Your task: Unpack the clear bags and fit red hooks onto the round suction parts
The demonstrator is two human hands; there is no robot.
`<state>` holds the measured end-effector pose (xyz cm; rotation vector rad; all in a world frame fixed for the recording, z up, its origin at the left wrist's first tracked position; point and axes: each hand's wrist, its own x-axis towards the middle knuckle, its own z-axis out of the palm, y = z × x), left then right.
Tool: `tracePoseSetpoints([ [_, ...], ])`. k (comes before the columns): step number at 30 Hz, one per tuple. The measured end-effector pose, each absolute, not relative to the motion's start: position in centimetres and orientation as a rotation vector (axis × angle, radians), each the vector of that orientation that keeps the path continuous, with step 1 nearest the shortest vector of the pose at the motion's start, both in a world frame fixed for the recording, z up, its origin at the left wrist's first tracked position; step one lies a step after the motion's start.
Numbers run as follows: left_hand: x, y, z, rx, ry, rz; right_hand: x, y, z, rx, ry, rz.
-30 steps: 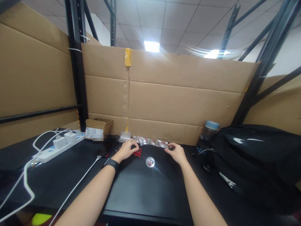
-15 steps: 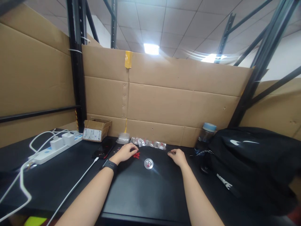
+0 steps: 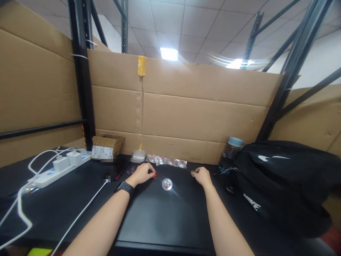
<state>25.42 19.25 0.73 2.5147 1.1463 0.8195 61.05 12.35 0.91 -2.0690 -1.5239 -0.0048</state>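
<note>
My left hand, with a dark watch on the wrist, is closed with its fingertips around small red pieces on the black table. Most of the red is hidden behind the fingers. My right hand pinches a small, greyish, rounded thing at the tabletop; its kind is too small to make out. Between the hands lies a clear round disc with a red centre, touched by neither hand.
Several clear-wrapped discs line the cardboard wall, beside a clear plastic packet. An open carton and a power strip with cables stand left. A bottle and black bag stand right.
My left fingers have come down over the red pieces, which showed more fully before. My right hand stays nearly in place, and the greyish thing at its fingertips shows more. The view has shifted slightly.
</note>
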Motion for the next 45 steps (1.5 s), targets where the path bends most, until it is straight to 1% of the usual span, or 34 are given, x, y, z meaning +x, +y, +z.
tracePoseSetpoints([
  [6,25.8,19.2,0.8,2.495,1.171,0.875,61.1,12.4,0.8,-2.080,-1.512,0.005],
  [11,25.0,19.3,1.8,2.465,1.156,0.955,60.9,12.4,1.0,-2.076,-1.520,0.010],
  [20,23.6,19.4,2.4,2.490,1.035,0.815,61.0,12.5,1.0,-2.073,-1.529,0.036],
  [26,23.0,19.4,2.9,2.451,1.167,0.853,61.0,12.5,0.9,-2.072,-1.531,0.042],
  [32,21.0,20.0,2.8,2.448,1.232,0.556,60.9,12.5,1.0,-2.050,-1.552,0.006],
  [35,21.3,19.8,2.8,2.452,1.218,0.560,59.8,12.0,1.7,-2.009,-1.580,-0.037],
  [37,22.2,19.3,3.0,2.459,1.161,0.623,58.3,11.5,2.4,-1.897,-1.697,0.015],
  [40,23.9,18.2,3.6,2.483,1.032,0.770,55.1,10.7,3.2,-1.406,-2.097,0.447],
  [41,24.4,17.9,3.7,2.489,1.009,0.824,54.0,10.5,3.2,-1.308,-2.168,0.532],
  [43,25.3,17.3,3.9,2.485,0.992,0.887,52.1,10.3,3.1,-1.257,-2.231,0.591],
  [45,26.0,16.8,3.9,2.467,0.955,0.850,51.0,10.3,2.6,-1.286,-2.222,0.636],
])
